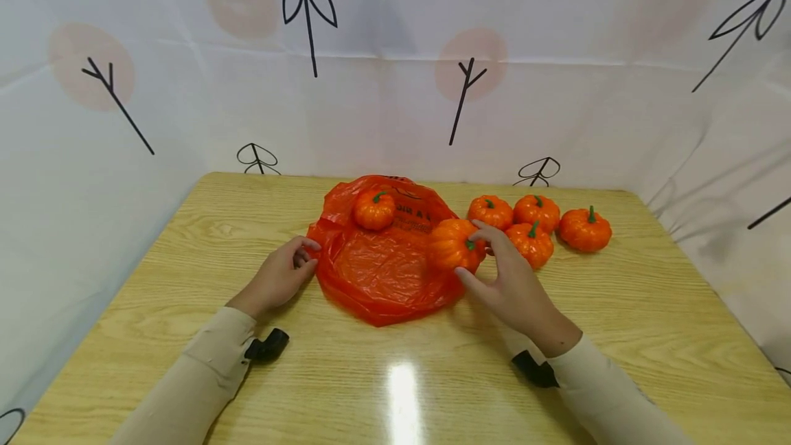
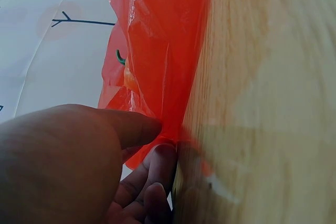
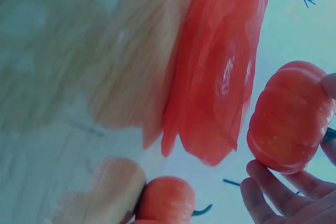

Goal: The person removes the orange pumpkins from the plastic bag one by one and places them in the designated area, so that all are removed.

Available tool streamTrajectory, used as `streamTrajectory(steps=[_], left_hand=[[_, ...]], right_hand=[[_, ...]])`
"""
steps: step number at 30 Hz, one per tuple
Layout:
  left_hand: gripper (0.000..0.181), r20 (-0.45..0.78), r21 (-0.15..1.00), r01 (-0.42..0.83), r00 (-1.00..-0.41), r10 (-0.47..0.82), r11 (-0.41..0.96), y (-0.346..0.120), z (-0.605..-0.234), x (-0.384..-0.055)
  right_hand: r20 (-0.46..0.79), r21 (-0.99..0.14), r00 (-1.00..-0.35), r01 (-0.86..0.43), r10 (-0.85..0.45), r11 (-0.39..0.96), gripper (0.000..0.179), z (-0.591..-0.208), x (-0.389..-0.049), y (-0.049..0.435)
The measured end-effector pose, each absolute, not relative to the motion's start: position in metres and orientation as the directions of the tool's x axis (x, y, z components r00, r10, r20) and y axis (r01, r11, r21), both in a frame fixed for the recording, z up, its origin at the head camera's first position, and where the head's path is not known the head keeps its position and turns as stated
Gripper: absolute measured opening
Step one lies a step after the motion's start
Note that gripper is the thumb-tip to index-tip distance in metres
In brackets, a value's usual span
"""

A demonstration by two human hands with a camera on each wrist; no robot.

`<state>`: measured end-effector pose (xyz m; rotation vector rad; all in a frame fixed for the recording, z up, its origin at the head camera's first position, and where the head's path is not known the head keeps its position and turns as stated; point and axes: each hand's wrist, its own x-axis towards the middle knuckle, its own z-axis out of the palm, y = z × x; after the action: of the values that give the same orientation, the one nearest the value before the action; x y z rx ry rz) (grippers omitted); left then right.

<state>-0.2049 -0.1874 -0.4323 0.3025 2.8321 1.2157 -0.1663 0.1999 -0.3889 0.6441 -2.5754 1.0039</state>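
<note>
A red plastic bag [image 1: 383, 266] lies spread open on the table, with one small orange pumpkin [image 1: 374, 210] inside it near the back. My left hand [image 1: 281, 277] pinches the bag's left edge between thumb and fingers; the left wrist view shows this pinch close to the tabletop. My right hand [image 1: 513, 287] grips another pumpkin [image 3: 291, 116] from its stem side, thumb below and fingers above in the head view. That pumpkin is held up over the bag's right edge, and the right wrist view shows it apart from the bag.
To the right of the bag sit several more pumpkins [image 1: 536, 211] in a cluster, one [image 1: 584, 230] at its far right end. The wooden table [image 1: 185, 253] meets a pale patterned cloth [image 1: 383, 108] at its back and sides.
</note>
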Motion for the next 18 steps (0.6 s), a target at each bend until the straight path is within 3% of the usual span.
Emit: streamTrajectory(steps=[18], left_hand=[[0.021,0.041,0.720,0.166,-0.979,0.197,0.674,-0.188,-0.433,-0.205]], right_hand=[[0.470,-0.477,-0.861,-0.432,-0.193,0.766,0.061,-0.382,-0.176,0.223]])
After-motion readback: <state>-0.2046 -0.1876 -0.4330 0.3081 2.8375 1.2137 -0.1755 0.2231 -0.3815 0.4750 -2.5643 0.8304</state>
